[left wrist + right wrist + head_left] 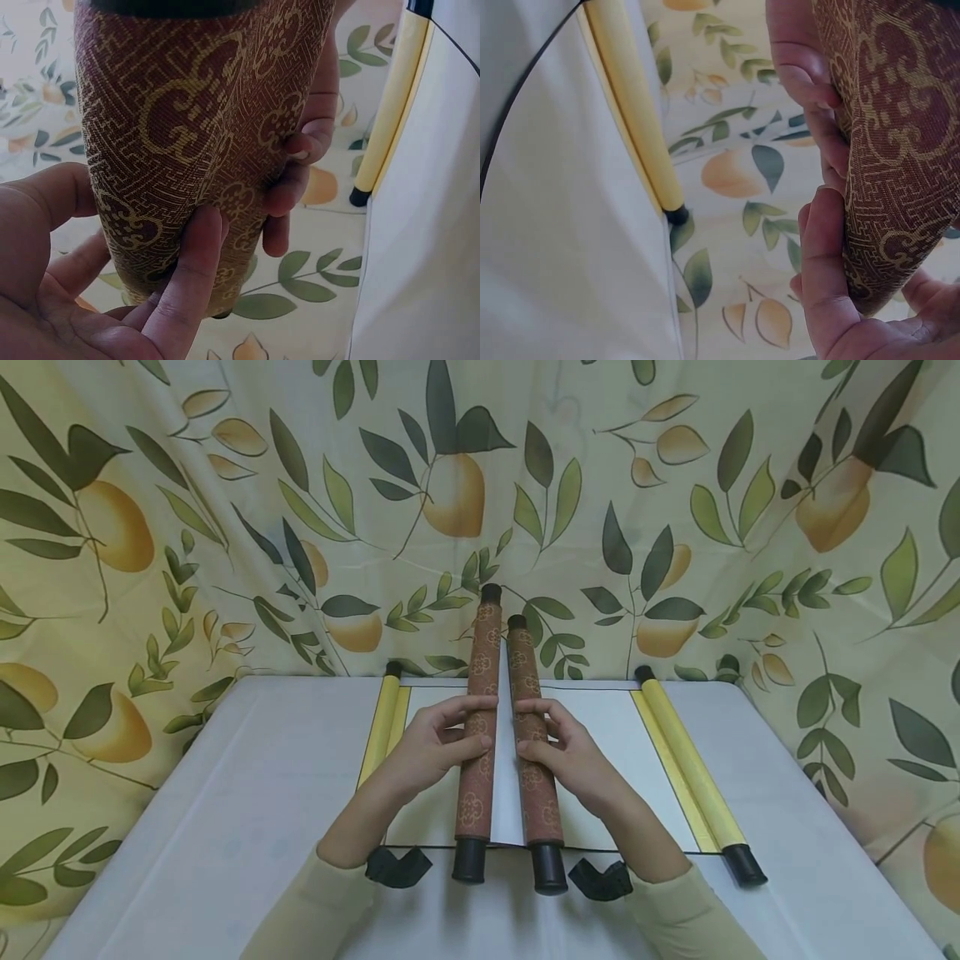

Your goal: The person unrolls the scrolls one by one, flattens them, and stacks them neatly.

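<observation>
The left brown scroll roller [480,727] is gripped by the left hand [435,745], the right brown scroll roller [534,752] by the right hand [573,756], above the tabletop [225,793].

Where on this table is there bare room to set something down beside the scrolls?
Bare tabletop lies left of the left yellow roller, and more right of the right yellow roller. The middle is crowded: left hand and right hand grip the two brown scroll rolls over the white sheet.

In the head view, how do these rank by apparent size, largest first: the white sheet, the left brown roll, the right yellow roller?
1. White sheet.
2. Right yellow roller and left brown roll: lengths look alike, so I do not rank them.
</observation>
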Demonstrator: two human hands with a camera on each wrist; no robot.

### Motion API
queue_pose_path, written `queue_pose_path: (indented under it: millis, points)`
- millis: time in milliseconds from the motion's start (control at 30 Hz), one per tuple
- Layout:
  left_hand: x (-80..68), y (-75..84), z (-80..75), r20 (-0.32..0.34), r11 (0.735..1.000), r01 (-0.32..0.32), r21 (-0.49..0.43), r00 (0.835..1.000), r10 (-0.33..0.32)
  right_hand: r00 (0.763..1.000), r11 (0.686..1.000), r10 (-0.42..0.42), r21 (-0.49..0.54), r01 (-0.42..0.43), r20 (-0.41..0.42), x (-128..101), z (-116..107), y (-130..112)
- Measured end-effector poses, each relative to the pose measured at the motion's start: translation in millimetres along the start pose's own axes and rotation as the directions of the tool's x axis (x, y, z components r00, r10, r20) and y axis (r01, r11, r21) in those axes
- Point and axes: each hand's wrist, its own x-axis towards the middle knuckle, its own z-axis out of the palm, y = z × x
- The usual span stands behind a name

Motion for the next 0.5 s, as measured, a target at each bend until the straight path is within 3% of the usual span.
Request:
queue_pose_path:
  millis: [500]
  points:
    - [-2.9,3.7,-1.8,-0.001,1.000,-0.004,0.010,1.000,0.004,1.000,1.000,0.004,0.000,-0.004,-0.005,-2.0,-2.4,-1.4]
